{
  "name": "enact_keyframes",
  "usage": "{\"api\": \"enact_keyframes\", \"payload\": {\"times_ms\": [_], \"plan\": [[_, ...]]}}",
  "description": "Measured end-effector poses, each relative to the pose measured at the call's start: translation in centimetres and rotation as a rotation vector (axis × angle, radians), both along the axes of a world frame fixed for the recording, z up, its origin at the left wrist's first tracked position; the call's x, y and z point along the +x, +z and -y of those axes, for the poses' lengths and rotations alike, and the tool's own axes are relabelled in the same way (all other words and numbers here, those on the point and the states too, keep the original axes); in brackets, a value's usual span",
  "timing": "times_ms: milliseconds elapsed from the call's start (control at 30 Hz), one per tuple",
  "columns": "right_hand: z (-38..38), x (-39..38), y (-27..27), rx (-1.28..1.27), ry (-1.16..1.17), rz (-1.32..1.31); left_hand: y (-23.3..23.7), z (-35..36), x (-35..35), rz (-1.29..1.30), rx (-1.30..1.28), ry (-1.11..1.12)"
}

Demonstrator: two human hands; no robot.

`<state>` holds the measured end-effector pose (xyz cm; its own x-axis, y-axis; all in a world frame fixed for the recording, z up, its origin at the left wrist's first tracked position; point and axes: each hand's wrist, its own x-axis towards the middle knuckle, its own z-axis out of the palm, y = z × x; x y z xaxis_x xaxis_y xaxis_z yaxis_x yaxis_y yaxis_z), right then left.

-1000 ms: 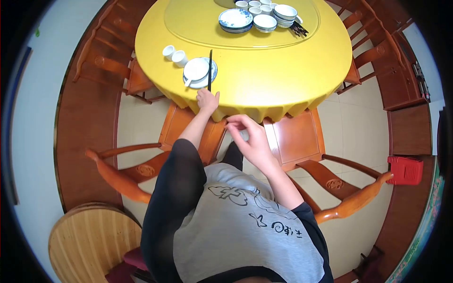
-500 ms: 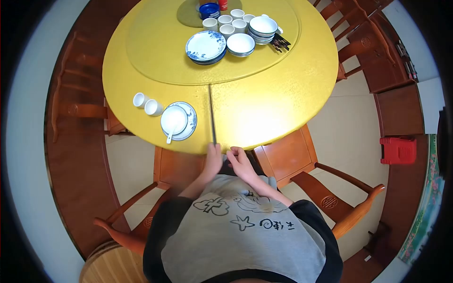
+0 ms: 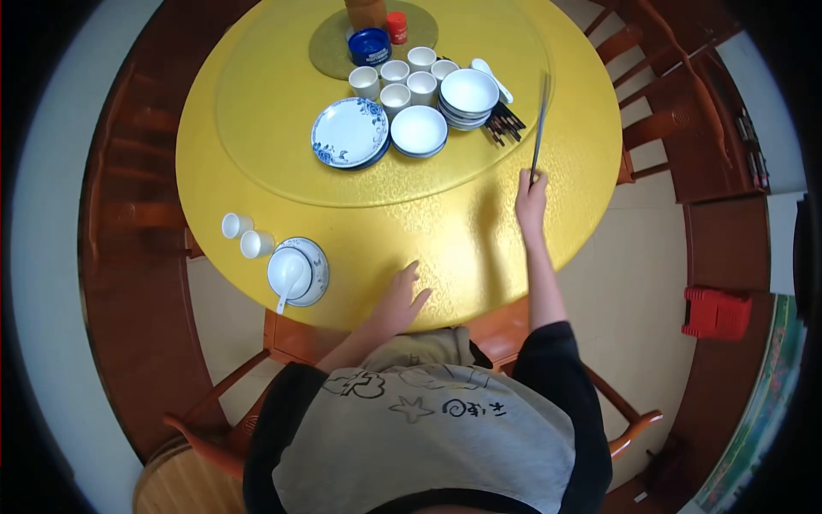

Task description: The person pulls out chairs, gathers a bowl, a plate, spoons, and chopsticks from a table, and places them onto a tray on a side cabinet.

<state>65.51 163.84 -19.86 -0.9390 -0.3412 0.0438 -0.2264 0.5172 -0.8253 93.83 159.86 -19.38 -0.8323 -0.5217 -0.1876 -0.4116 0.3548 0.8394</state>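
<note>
My right hand [image 3: 531, 204] is over the right part of the yellow table, closed round the near end of dark chopsticks [image 3: 539, 133]. They point away from me, past the rim of the glass turntable; whether one or two show is hard to tell. My left hand [image 3: 399, 300] is at the near table edge, fingers apart and holding nothing. Left of it, a white bowl [image 3: 282, 265] with a white spoon [image 3: 288, 296] in it rests on a blue-patterned plate [image 3: 318, 272]. Two white cups [image 3: 255, 244] stand beyond the plate.
On the turntable [image 3: 282, 171] are stacked plates [image 3: 349, 133], stacked bowls [image 3: 468, 92], more bowls [image 3: 419, 131], several cups [image 3: 395, 98], a bundle of chopsticks [image 3: 503, 128], a blue tin [image 3: 370, 47] and a red container [image 3: 397, 27]. Wooden chairs [image 3: 150, 224] surround the table.
The chopsticks have passed from my left hand to my right, which has moved forward and right over the table. My left hand has opened. The view has shifted.
</note>
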Motion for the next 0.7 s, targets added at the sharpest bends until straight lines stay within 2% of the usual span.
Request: {"api": "enact_keyframes", "payload": {"times_ms": [67,100,167,200,300,433,500,533,600,700], "plan": [[2.0,-5.1,-2.9,0.052,0.092,-0.251,-2.6,0.5,1.9,0.037,-0.001,0.07],[2.9,-6.8,-3.4,0.047,0.105,-0.247,-2.1,0.8,2.5,0.041,-0.004,0.085],[4.5,-9.2,-4.2,0.367,0.24,-0.381,-0.1,1.3,3.6,0.161,0.014,0.132],[5.0,-10.2,-4.6,0.364,0.251,-0.38,0.5,1.5,4.2,0.164,0.015,0.144],[6.6,-11.7,-5.8,0.572,0.411,-0.415,1.5,2.1,6.3,0.199,0.146,0.285],[8.8,-11.6,-8.0,0.623,0.477,-0.471,2.4,2.0,10.2,0.22,0.098,0.556],[9.1,-11.5,-7.9,0.645,0.499,-0.507,5.2,1.9,10.5,0.22,0.102,0.723],[8.8,-11.2,-7.1,0.641,0.518,-0.531,3.7,1.8,12.2,0.198,0.062,0.792],[8.3,-12.6,-7.7,0.475,0.386,-0.199,2.2,2.2,14.2,0.132,-0.118,0.865],[7.2,-14.0,-9.0,0.47,0.314,-0.283,0.9,3.2,15.8,0.064,-0.212,1.037]]}}
